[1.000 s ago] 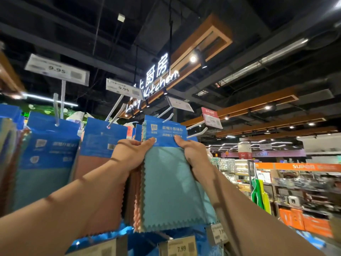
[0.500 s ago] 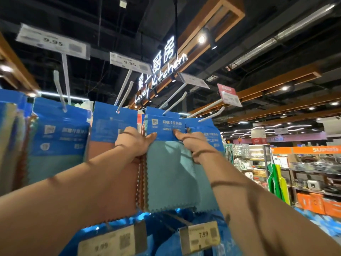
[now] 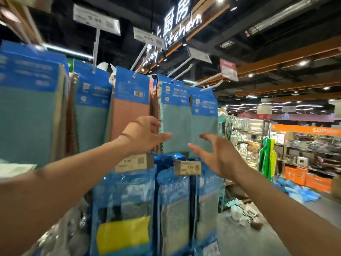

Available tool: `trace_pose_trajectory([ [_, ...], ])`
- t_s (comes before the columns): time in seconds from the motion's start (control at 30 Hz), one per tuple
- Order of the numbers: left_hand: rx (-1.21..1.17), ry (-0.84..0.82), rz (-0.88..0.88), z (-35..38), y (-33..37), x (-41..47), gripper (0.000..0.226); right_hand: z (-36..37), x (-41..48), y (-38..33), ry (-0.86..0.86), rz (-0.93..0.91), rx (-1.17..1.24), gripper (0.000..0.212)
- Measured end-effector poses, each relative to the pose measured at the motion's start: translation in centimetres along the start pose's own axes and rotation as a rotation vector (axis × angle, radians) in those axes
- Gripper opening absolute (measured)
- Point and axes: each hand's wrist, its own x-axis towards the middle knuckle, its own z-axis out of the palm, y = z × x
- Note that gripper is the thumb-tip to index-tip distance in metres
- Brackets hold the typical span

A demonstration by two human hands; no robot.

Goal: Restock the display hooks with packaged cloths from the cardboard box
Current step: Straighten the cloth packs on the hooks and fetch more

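Teal soft cloth pack with blue card header (image 3: 175, 115) hangs at twelve o'clock; light, floppy, probably best pinched by that stiff header. Left hand (image 3: 145, 134) and right hand (image 3: 215, 154) spread, empty.

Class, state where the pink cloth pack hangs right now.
In the head view, the pink cloth pack hangs left of centre on the top hooks, between two teal cloth packs, above the left hand.

Teal packaged cloth (image 3: 175, 115) hangs (hooked).
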Motion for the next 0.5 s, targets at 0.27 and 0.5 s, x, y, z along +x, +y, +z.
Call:
trace_pose_trajectory([
  [0.27, 0.121, -0.172, 0.164, 0.7, 2.4, -11.9, 0.064, -1.5, -11.4, 0.9, -0.084, -0.026, -0.252, 0.079],
  [0.5, 0.042, -0.36, 0.24, 4.5, 1.7, -20.0, 0.072, 0.3, -20.8, 2.2, -0.132, 0.13, -0.29, 0.074],
])
